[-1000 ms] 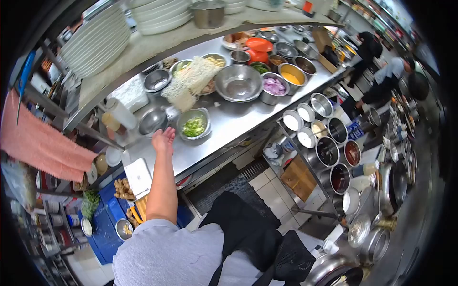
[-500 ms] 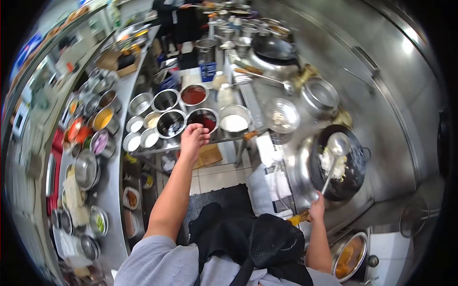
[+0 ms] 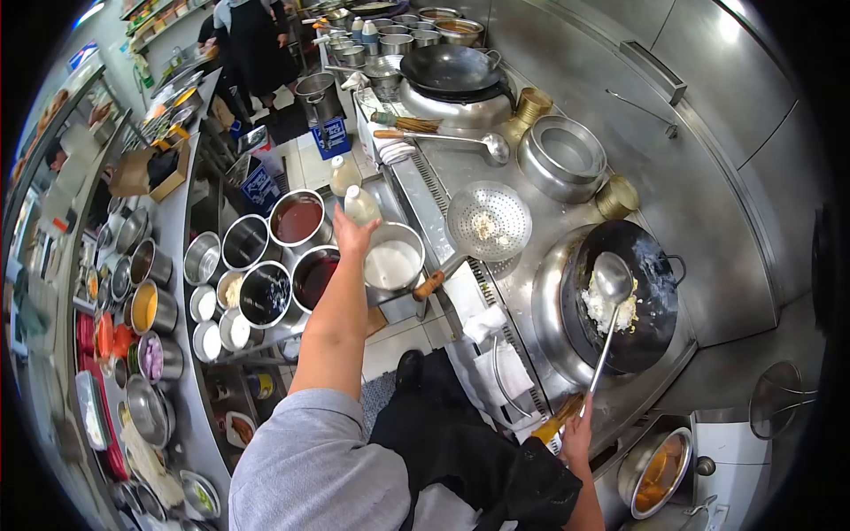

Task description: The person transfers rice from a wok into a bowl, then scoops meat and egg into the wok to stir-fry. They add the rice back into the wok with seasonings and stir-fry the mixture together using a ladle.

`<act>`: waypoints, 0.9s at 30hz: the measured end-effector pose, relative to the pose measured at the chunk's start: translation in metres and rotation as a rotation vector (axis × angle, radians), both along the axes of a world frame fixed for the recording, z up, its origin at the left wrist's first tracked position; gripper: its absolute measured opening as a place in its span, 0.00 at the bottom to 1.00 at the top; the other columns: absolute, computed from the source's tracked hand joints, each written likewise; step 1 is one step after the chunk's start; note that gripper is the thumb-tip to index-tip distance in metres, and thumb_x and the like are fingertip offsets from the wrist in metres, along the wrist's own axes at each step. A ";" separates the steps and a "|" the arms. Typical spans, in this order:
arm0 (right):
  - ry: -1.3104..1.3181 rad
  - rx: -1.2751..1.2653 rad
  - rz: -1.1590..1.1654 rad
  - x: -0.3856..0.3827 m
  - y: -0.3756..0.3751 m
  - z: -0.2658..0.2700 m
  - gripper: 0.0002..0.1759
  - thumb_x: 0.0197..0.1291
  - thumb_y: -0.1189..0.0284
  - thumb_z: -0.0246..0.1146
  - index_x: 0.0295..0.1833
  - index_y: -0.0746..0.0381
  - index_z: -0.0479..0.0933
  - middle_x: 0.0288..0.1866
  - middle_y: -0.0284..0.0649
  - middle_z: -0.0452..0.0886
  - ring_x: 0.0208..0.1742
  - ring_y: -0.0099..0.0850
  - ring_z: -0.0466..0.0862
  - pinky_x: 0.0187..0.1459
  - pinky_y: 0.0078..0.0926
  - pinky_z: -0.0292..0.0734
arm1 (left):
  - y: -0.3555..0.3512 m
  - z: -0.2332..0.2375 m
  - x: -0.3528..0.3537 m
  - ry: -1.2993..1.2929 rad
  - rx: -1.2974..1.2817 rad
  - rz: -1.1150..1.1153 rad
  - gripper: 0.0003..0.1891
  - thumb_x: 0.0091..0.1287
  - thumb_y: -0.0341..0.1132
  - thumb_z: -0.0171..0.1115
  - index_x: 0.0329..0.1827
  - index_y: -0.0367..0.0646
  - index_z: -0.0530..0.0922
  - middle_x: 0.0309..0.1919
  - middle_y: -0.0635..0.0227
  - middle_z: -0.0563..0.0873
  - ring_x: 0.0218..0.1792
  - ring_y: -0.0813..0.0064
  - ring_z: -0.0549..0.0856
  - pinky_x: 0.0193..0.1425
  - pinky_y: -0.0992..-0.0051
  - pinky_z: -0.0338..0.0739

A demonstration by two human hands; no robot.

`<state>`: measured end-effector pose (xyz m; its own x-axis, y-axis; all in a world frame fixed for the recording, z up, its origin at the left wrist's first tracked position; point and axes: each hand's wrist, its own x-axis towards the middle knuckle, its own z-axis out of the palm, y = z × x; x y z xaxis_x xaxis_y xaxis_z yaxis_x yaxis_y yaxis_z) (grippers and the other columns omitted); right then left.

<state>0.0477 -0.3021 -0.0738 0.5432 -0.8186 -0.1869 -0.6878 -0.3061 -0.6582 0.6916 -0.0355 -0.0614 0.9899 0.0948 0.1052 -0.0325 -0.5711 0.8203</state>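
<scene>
My right hand [image 3: 577, 432] is closed round the handle of a long metal ladle [image 3: 613, 277], whose bowl rests on white rice [image 3: 595, 310] with yellow bits in a dark wok [image 3: 651, 296]. My left hand [image 3: 354, 232] reaches over the sauce pots, at the lower part of a squeeze bottle [image 3: 361, 205] holding something pale. Its fingers are partly spread; whether they grip the bottle is unclear. Beside that hand are a pot of white powder [image 3: 392, 264] and a pot of red sauce [image 3: 297, 220].
A perforated strainer [image 3: 489, 221] with a wooden handle sits left of the wok. Behind it are a second ladle [image 3: 496, 149], stacked metal pots [image 3: 563, 157] and another wok [image 3: 450, 71]. A person [image 3: 254, 44] in a dark apron stands at the far end.
My left hand has moved from over the dark red sauce pot to the squeeze bottle. The view has shifted and turned. My right hand still holds the ladle in the wok.
</scene>
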 end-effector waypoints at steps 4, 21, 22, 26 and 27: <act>-0.303 0.360 -0.357 0.017 0.029 0.014 0.50 0.61 0.84 0.58 0.84 0.46 0.42 0.24 0.33 0.70 0.17 0.25 0.73 0.18 0.25 0.71 | 0.007 -0.039 0.047 -0.043 -0.055 -0.201 0.59 0.42 0.38 0.85 0.76 0.40 0.55 0.69 0.48 0.71 0.70 0.51 0.71 0.74 0.60 0.67; -0.760 0.509 -0.419 0.061 0.030 0.148 0.36 0.69 0.78 0.56 0.78 0.47 0.53 0.23 0.29 0.65 0.17 0.21 0.65 0.18 0.23 0.62 | -0.252 0.176 -0.007 -0.323 0.208 -1.220 0.54 0.42 0.48 0.80 0.75 0.48 0.62 0.60 0.52 0.80 0.63 0.45 0.78 0.66 0.59 0.73; -0.767 0.606 -0.441 0.064 0.032 0.174 0.38 0.67 0.78 0.55 0.80 0.50 0.52 0.24 0.30 0.69 0.17 0.20 0.68 0.19 0.22 0.67 | -0.277 0.195 -0.047 -0.325 0.431 -1.267 0.54 0.42 0.47 0.80 0.76 0.52 0.62 0.60 0.53 0.80 0.63 0.47 0.78 0.67 0.56 0.72; -0.773 0.765 -0.492 0.046 0.039 0.197 0.41 0.70 0.76 0.55 0.83 0.43 0.46 0.28 0.32 0.68 0.21 0.22 0.69 0.24 0.23 0.69 | -0.355 0.209 -0.158 -0.684 0.811 -1.431 0.50 0.44 0.42 0.77 0.75 0.66 0.64 0.63 0.59 0.77 0.68 0.54 0.74 0.69 0.40 0.65; -0.766 0.795 -0.478 0.042 0.041 0.203 0.42 0.70 0.77 0.54 0.84 0.43 0.45 0.28 0.32 0.67 0.21 0.22 0.69 0.24 0.23 0.69 | -0.367 0.222 -0.187 -0.703 0.942 -1.464 0.47 0.46 0.41 0.76 0.75 0.67 0.65 0.65 0.61 0.76 0.69 0.56 0.72 0.69 0.42 0.65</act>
